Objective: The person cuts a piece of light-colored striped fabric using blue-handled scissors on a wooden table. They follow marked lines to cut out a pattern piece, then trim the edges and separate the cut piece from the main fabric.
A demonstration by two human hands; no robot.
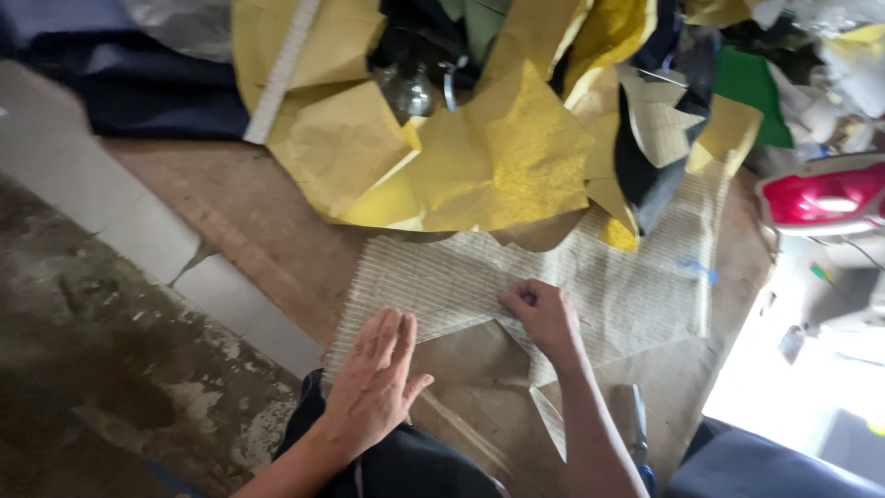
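- The pale striped mesh sheet lies flat on the brown tabletop, just in front of the person, its far edge tucked under a heap of yellow paper pieces.
- The left hand is open, palm down, fingers spread on the sheet's near left corner.
- The right hand is curled shut, knuckles up, pinching the cut edge near the sheet's middle.
- The sheet looks thin, light and limp, likely to wrinkle or slide, so I'd judge it best taken at an edge or corner while a flat palm pins it.
- Its long axis runs left to right across the tabletop, rising slightly toward the red iron at the right; a narrow strip hangs toward the person.
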